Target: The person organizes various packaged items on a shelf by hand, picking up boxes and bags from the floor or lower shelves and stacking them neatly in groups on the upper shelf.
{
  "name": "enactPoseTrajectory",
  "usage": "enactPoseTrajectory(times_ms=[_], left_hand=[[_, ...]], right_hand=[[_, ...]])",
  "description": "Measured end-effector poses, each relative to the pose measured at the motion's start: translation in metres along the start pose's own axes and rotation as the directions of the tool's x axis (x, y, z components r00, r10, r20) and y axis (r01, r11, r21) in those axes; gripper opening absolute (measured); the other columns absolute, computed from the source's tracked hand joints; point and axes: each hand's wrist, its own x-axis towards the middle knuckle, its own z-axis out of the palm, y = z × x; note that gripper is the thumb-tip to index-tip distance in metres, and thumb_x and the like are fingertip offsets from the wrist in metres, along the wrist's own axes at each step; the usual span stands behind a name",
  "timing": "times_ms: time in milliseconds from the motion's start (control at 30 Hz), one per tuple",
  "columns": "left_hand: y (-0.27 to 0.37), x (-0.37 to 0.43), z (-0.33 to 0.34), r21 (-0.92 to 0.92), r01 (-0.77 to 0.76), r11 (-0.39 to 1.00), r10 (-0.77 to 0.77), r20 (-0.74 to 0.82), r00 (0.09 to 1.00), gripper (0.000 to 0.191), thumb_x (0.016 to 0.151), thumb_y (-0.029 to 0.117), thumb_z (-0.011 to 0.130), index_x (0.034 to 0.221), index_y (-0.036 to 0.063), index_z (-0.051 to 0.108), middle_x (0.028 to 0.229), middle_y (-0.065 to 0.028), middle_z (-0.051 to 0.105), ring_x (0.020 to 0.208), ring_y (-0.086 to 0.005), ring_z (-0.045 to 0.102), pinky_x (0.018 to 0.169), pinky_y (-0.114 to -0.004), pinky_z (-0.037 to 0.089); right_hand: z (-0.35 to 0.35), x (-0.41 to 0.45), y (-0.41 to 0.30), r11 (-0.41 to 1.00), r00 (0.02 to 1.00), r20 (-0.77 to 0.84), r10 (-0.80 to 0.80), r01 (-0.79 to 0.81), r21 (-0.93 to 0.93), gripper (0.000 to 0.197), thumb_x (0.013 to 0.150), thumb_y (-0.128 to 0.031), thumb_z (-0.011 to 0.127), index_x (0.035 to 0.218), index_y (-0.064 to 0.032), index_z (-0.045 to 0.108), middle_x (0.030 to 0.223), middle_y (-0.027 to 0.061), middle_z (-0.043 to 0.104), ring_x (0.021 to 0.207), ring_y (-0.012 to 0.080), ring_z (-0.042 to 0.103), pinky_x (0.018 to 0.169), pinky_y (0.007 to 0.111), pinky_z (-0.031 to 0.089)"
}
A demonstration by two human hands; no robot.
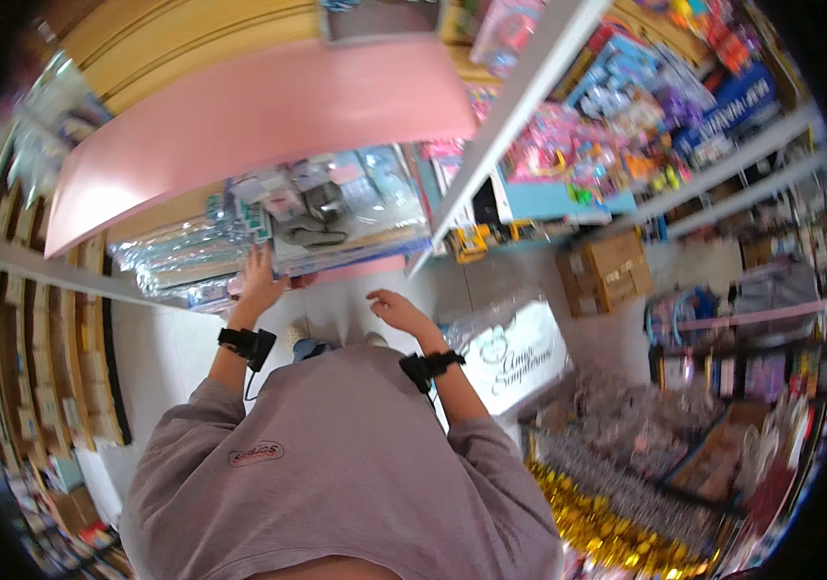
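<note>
My left hand (261, 283) reaches up to the front edge of a shelf, its fingers spread against a stack of flat goods in clear plastic wrap (181, 254); whether it grips any of them I cannot tell. Right of its fingertips, a dark grey item (312, 232) lies on more flat packages in clear film (377, 196). Small green-and-white packets (258, 221) are just above the fingers. My right hand (395, 308) hangs over the floor with its fingers loosely bent and nothing in it. Both wrists wear black strapped devices.
A pink shelf board (276, 109) juts out above the goods, beside a white metal post (508, 123). Colourful packaged toys (573, 152) fill the right shelves. On the floor are a cardboard box (605, 275) and a white printed package (515, 355). Gold tinsel (595, 522) lies lower right.
</note>
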Motion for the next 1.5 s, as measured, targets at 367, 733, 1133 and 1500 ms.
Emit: enactPoseTrajectory(times_ms=[367,733,1133,1500], left_hand=[[0.063,-0.051,0.017,0.045,0.059,0.997,-0.056,-0.058,0.997,0.072,0.079,0.034,0.058,0.137,0.0054,0.026,0.139,-0.0243,0.025,0.13,-0.0414,0.021,0.099,-0.059,0.023],[0.045,-0.188,0.029,-0.351,0.19,0.917,-0.04,0.394,0.918,0.035,0.079,0.031,0.051,0.099,0.0031,0.059,0.093,-0.0183,0.063,0.084,-0.0359,0.061,0.073,-0.044,0.049],[-0.044,-0.334,0.095,-0.736,0.526,0.427,-0.827,-0.083,0.555,0.03,0.083,0.022,0.051,0.104,0.0018,0.053,0.095,-0.0194,0.06,0.087,-0.0373,0.058,0.074,-0.046,0.047],[-0.078,-0.344,0.095,-0.638,0.627,0.448,-0.834,-0.046,0.549,0.03,0.083,0.022,0.051,0.104,0.0013,0.05,0.096,-0.0203,0.057,0.09,-0.0375,0.055,0.077,-0.047,0.044]], right_hand=[[-0.026,0.043,-0.089,0.908,0.919,-0.107,-0.38,0.392,0.147,0.024,0.079,0.01,0.047,0.098,0.0008,0.059,0.089,0.0062,0.06,0.079,0.0135,0.057,0.073,0.026,0.047],[-0.018,0.135,-0.248,0.198,0.493,0.076,-0.867,0.48,-0.854,0.055,0.072,-0.011,0.061,0.123,-0.0006,0.043,0.121,0.0202,0.048,0.112,0.0335,0.047,0.093,0.042,0.037],[0.02,0.198,-0.202,0.003,0.499,-0.029,-0.866,-0.052,-0.999,0.065,0.07,-0.028,0.066,0.123,-0.003,0.04,0.122,0.0144,0.047,0.114,0.0324,0.044,0.094,0.046,0.032],[0.026,0.214,-0.201,0.267,0.34,-0.306,-0.889,-0.16,-0.951,0.056,0.069,-0.037,0.065,0.112,-0.0059,0.048,0.104,0.0133,0.053,0.099,0.0337,0.05,0.087,0.047,0.036]])
